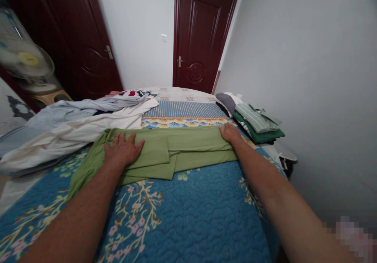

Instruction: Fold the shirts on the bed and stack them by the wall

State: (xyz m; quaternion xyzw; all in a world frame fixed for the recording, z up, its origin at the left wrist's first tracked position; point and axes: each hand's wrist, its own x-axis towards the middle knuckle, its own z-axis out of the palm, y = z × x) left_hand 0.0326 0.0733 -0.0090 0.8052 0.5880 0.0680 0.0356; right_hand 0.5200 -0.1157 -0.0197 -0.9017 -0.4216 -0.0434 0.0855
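Observation:
A pair of green trousers [194, 139] lies folded over across the bed, with its two leg hems near the middle. Gathered, wrinkled fabric spreads toward the lower left. My left hand [123, 149] rests flat on the left part of the trousers, fingers spread. At the right folded end, my right hand [229, 132] has its fingers curled and pressed together on the cloth edge. The fingertips there are partly hidden.
A blue quilted bedspread [188, 216] with flowers lies under the trousers. Loose white and grey clothes [73, 119] are heaped at the left. Folded clothes [256, 121] are stacked at the right near the wall. A fan [29, 58] stands beyond the bed at far left.

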